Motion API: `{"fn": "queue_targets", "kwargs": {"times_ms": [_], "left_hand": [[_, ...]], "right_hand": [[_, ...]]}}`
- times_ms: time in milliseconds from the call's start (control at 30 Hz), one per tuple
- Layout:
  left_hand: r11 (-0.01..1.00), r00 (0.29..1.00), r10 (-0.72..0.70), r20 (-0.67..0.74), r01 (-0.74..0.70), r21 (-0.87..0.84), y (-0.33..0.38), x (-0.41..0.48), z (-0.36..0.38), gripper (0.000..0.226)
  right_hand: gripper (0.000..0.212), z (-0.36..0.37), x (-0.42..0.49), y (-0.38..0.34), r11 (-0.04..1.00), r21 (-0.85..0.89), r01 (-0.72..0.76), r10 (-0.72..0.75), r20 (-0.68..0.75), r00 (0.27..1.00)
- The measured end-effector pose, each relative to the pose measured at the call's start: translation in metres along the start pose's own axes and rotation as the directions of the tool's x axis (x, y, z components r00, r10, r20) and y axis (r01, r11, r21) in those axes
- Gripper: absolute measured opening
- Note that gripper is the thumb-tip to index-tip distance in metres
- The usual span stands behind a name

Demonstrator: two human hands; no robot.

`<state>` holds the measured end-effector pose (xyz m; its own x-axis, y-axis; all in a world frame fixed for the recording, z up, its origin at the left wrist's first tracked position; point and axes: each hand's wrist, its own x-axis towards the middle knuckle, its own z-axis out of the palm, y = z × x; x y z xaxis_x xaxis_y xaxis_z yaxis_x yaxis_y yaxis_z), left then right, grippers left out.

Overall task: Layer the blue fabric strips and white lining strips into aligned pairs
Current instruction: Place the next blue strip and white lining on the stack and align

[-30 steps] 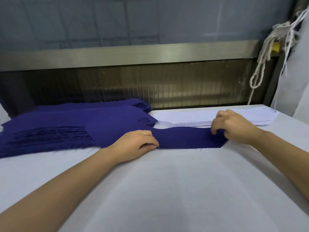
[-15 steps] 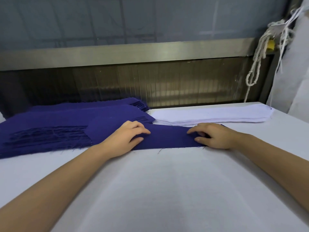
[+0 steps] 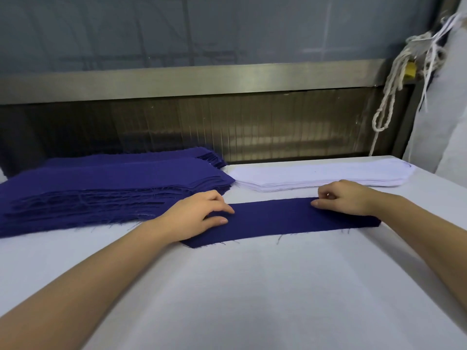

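so, one blue strip (image 3: 283,218) lies flat on the white worktop (image 3: 252,286), stretched btwn both hands. left hand (image 3: 199,215) sits palm down on the strip's left end, forearm coming in low from the near left. its fingers are fairly straight & relaxed, index and thumb tips a bit apart and resting on the cloth, not curled round anything. right hand (image 3: 346,198) is at the strip's far edge towards its right end, forearm crossing over that end. knuckles up, fingers curled in at the edge, thumb laid on top pointing at the left hand. can't tell if it really nips the edge or only presses it. blue stack (image 3: 101,188) sits just left of & beyond the left hand, frayed edges showing, w/ a second blue pile (image 3: 141,157) behind it. white lining stack (image 3: 321,175) lies just beyond the right hand, apart from the strip.
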<state>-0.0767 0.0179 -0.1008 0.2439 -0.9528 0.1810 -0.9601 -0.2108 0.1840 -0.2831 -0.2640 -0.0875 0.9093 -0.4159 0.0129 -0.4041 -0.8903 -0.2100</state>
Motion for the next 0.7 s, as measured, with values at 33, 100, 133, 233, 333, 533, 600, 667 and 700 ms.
{"fn": "queue_targets", "kwargs": {"times_ms": [33, 100, 133, 233, 333, 533, 600, 667, 700], "left_hand": [[1.0, 1.0, -0.001, -0.002, 0.001, -0.002, -0.001, -0.001, 0.001, 0.03], [0.999, 1.0, 0.0, -0.012, 0.0, -0.039, -0.004, -0.003, 0.002, 0.033], [0.998, 1.0, 0.0, -0.012, -0.001, -0.059, -0.005, -0.003, 0.002, 0.034], [0.994, 1.0, -0.01, -0.001, 0.01, -0.108, -0.006, -0.005, 0.005, 0.032], [0.991, 1.0, -0.024, 0.0, 0.023, -0.134, -0.004, -0.005, 0.006, 0.031], [0.997, 0.999, 0.011, -0.045, -0.014, -0.076, 0.002, -0.005, 0.009, 0.031], [0.999, 0.998, 0.018, -0.06, -0.02, -0.043, 0.001, -0.004, 0.007, 0.03], [1.0, 0.997, 0.013, -0.082, -0.015, -0.019, 0.001, -0.002, 0.005, 0.027], [1.0, 0.996, 0.011, -0.094, -0.013, -0.014, 0.001, -0.001, 0.005, 0.025]], "right_hand": [[0.04, 0.0, 0.0, 0.002, 1.0, -0.015, -0.017, 0.017, -0.004, 1.0], [0.041, -0.001, -0.001, 0.004, 0.998, -0.038, -0.054, 0.054, -0.014, 0.998], [0.042, -0.001, -0.001, 0.004, 0.996, -0.049, -0.068, 0.067, -0.018, 0.998], [0.042, -0.002, -0.001, 0.003, 0.995, -0.056, -0.083, 0.083, -0.005, 0.997], [0.042, -0.004, -0.003, 0.005, 0.994, -0.033, -0.099, 0.101, 0.033, 0.994], [0.038, -0.001, -0.001, 0.0, 0.982, -0.153, -0.11, 0.098, -0.086, 0.991], [0.027, 0.0, 0.002, -0.006, 0.985, -0.146, -0.088, 0.062, -0.173, 0.983], [0.012, 0.001, 0.008, -0.016, 0.993, -0.11, -0.048, 0.02, -0.244, 0.97], [0.008, 0.002, 0.012, -0.023, 0.994, -0.103, -0.023, -0.005, -0.264, 0.965]]}}
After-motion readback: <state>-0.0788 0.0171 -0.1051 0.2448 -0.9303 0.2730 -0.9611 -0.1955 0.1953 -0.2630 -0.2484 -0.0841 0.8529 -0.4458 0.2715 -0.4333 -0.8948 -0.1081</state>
